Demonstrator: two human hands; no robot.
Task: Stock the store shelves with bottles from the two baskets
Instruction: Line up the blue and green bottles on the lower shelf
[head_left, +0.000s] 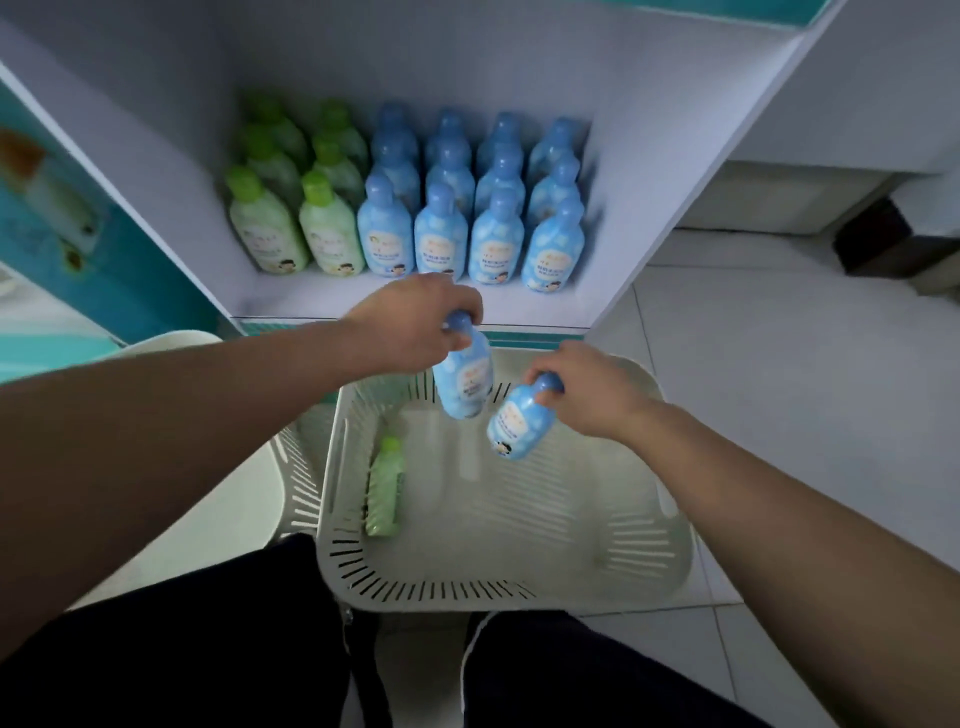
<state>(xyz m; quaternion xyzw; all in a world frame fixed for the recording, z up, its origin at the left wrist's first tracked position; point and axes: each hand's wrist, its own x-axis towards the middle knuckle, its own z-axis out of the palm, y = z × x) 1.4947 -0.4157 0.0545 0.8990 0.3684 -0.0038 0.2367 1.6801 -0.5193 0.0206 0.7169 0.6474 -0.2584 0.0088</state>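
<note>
One blue bottle (464, 382) is gripped cap-up, near vertical, by the left hand (415, 327), while another blue bottle (519, 423) is gripped by the right hand (592, 387), tilted, cap up-right.

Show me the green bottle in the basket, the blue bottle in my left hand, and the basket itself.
green bottle (385, 488), head view, on its body.
blue bottle (464, 384), head view, on its label.
basket (467, 597), head view, on its near slotted wall.

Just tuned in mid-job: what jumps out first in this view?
Two hands over the white basket, each gripping a blue bottle by its cap: left hand with one, right hand with another. Behind them, the shelf holds rows of blue bottles beside green ones. One green bottle lies in the basket.
</note>
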